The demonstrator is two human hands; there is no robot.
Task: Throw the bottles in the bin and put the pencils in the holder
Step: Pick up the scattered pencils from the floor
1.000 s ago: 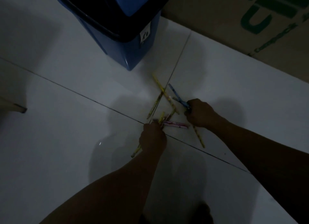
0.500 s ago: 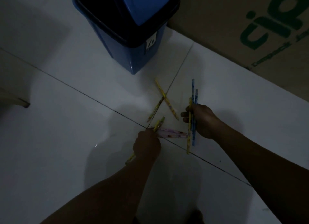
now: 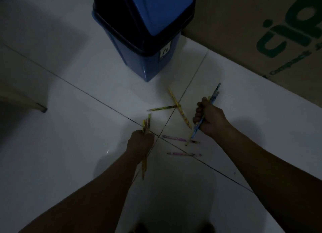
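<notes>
Floor [image 3: 69,154] of pale tiles w/ dark grout lines fills most of the view, dimly lit. Cardboard box [image 3: 252,24] w/ green print sits along the far right, flat against the tiles' edge. Bin [image 3: 149,62], blue w/ black rim and blue swing lid, stands upright at top centre, just beside the box; small white label on its front. Left hand [image 3: 140,144] is a closed fist round a bundle of yellow pencils [image 3: 146,126], ends sticking out above and below the fist. Right hand [image 3: 209,118] is likewise curled tight on blue pencils [image 3: 214,93] plus at least one yellow one, tips poking out toward the box and down toward the floor. Loose on the tiles btwn the hands and the bin: two crossed yellow pencils [image 3: 181,111], touching where they cross near the grout junction. Nearer the person, two pink-purple pencils [image 3: 177,138] lie roughly parallel, apart from each other, one just under the right hand's bundle. No. of pencils in each fist: can't tell.
</notes>
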